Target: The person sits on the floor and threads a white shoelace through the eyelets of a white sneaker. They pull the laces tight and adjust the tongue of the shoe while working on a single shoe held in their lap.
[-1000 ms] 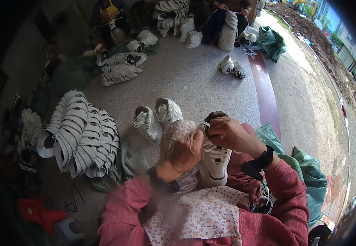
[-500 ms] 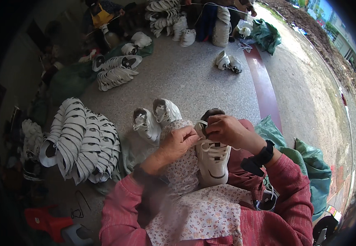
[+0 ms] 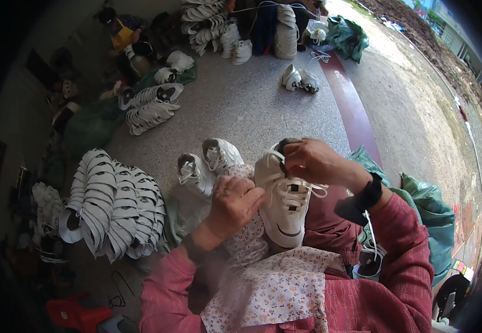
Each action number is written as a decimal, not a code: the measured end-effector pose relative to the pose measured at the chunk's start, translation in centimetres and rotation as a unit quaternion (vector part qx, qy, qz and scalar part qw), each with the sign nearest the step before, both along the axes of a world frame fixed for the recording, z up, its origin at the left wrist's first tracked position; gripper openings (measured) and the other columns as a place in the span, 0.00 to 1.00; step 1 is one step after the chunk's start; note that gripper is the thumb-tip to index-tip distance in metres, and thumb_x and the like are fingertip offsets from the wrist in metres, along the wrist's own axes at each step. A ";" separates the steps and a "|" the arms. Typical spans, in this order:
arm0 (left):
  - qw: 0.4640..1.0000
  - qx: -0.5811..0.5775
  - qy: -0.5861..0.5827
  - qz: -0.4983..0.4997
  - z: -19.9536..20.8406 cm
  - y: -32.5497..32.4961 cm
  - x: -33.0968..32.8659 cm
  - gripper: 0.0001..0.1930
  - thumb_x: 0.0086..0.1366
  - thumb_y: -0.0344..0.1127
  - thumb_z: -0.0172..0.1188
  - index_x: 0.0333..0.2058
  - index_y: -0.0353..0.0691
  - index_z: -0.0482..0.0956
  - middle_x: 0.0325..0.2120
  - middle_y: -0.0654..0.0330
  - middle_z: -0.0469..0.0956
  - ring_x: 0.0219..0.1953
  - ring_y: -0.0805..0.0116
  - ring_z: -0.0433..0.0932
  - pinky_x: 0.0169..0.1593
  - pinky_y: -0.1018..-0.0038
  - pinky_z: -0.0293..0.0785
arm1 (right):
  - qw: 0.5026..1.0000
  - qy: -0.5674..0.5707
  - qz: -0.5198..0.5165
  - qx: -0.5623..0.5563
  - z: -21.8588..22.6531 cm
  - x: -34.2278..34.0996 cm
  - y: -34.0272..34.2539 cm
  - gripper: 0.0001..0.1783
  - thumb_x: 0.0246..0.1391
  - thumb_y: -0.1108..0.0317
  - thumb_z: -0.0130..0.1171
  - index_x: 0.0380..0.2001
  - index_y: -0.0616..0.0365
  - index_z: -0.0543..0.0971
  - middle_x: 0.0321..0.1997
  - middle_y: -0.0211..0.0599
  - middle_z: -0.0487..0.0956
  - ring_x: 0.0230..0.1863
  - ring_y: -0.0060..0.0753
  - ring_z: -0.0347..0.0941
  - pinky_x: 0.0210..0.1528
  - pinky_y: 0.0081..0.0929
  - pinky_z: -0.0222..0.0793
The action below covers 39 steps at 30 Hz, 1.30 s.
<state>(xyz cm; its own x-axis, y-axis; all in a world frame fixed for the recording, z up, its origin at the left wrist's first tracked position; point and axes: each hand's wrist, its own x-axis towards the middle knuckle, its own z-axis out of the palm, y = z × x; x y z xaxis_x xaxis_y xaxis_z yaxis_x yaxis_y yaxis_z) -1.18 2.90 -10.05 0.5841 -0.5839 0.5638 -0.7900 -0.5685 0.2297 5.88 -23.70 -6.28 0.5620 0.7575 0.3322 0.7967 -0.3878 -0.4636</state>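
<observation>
A white sneaker (image 3: 286,219) rests over my lap with its toe toward me and its dark-lined opening away from me. White laces cross its front, and a lace loop (image 3: 319,190) sticks out at the right side. My right hand (image 3: 314,161) is closed at the top of the sneaker, its fingers pinching near the opening and tongue. Just left of the sneaker, my left hand (image 3: 234,201) has its fingers curled and pressed together; whatever they may hold is hidden. A flower-patterned cloth (image 3: 274,286) covers my lap beneath.
Two laced sneakers (image 3: 207,166) stand beyond my left hand. Nested white shoe uppers (image 3: 113,205) are piled at left, near a red stool (image 3: 77,313). Green sacks (image 3: 429,222) lie at right. Farther off are more shoe stacks (image 3: 152,105) and a person in a yellow apron (image 3: 121,38).
My left hand has drawn back to the left, off the laces. My right hand has shifted up to the sneaker's opening, and a lace loop now shows at its right side.
</observation>
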 end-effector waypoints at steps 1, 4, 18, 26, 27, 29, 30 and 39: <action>1.000 0.007 0.009 0.001 -0.2 -0.1 -0.4 0.13 0.56 0.34 0.69 0.39 0.41 0.80 0.33 0.60 0.75 0.37 0.57 0.75 0.45 0.61 0.69 | 0.999 0.024 -0.022 -0.017 0.5 -0.1 -0.7 0.03 0.44 0.70 0.64 0.23 0.56 0.80 0.30 0.36 0.77 0.37 0.45 0.77 0.37 0.41 0.71; 1.000 0.019 0.015 0.014 -0.3 -0.8 -0.6 0.14 0.54 0.35 0.70 0.39 0.40 0.80 0.33 0.59 0.76 0.37 0.57 0.75 0.45 0.60 0.69 | 0.999 0.040 0.000 0.024 -0.1 -0.5 -0.5 0.03 0.46 0.70 0.64 0.24 0.56 0.80 0.32 0.36 0.76 0.39 0.45 0.76 0.37 0.40 0.71; 0.999 0.012 0.004 0.048 -0.5 -2.2 -0.1 0.10 0.50 0.27 0.66 0.34 0.39 0.79 0.32 0.57 0.76 0.37 0.55 0.76 0.43 0.62 0.71 | 0.995 0.082 0.027 0.049 -5.6 -0.4 1.8 0.04 0.51 0.69 0.64 0.28 0.58 0.81 0.35 0.35 0.77 0.42 0.41 0.75 0.43 0.36 0.71; 0.996 0.013 0.072 0.049 -0.2 -2.7 0.0 0.11 0.47 0.24 0.65 0.31 0.39 0.77 0.30 0.57 0.75 0.36 0.53 0.76 0.44 0.61 0.71 | 0.987 0.113 0.072 0.090 -4.2 0.7 1.5 0.06 0.49 0.70 0.61 0.23 0.60 0.81 0.29 0.41 0.77 0.36 0.45 0.76 0.38 0.38 0.72; 0.995 0.010 0.084 0.043 -0.3 -2.6 0.2 0.11 0.47 0.24 0.65 0.31 0.39 0.77 0.30 0.57 0.75 0.36 0.53 0.76 0.44 0.61 0.71 | 0.985 0.115 0.084 0.099 -4.1 1.1 1.3 0.06 0.49 0.70 0.61 0.23 0.60 0.81 0.28 0.42 0.78 0.35 0.45 0.76 0.38 0.38 0.71; 0.983 -0.053 0.168 0.048 -0.4 -2.5 0.6 0.12 0.47 0.24 0.65 0.33 0.39 0.77 0.31 0.56 0.75 0.37 0.54 0.76 0.45 0.62 0.71 | 0.982 0.121 0.091 0.110 -4.1 1.5 1.3 0.06 0.48 0.70 0.61 0.23 0.61 0.82 0.28 0.43 0.78 0.34 0.45 0.76 0.37 0.38 0.71; 0.973 -0.085 0.210 0.052 -0.1 -2.6 0.8 0.12 0.47 0.23 0.64 0.33 0.39 0.76 0.32 0.56 0.75 0.38 0.54 0.76 0.46 0.63 0.71 | 0.982 0.125 0.088 0.110 -4.1 1.6 1.4 0.06 0.48 0.71 0.62 0.23 0.61 0.82 0.27 0.43 0.79 0.33 0.45 0.76 0.37 0.38 0.71; 0.990 0.043 0.131 0.001 2.6 -4.2 2.6 0.16 0.49 0.34 0.68 0.38 0.42 0.77 0.48 0.54 0.71 0.55 0.51 0.68 0.61 0.59 0.62 | 0.982 0.137 0.060 0.118 -4.4 1.4 1.4 0.03 0.45 0.71 0.66 0.25 0.59 0.83 0.29 0.42 0.80 0.34 0.43 0.77 0.37 0.35 0.72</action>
<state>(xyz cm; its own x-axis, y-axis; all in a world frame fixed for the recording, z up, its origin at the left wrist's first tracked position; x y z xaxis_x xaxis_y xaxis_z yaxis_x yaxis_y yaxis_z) 1.45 -1.27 -7.43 0.7058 -0.6209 0.3411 -0.7078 -0.5968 0.3781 7.29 -22.28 -10.72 0.5663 0.7435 0.3556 0.6633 -0.1550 -0.7321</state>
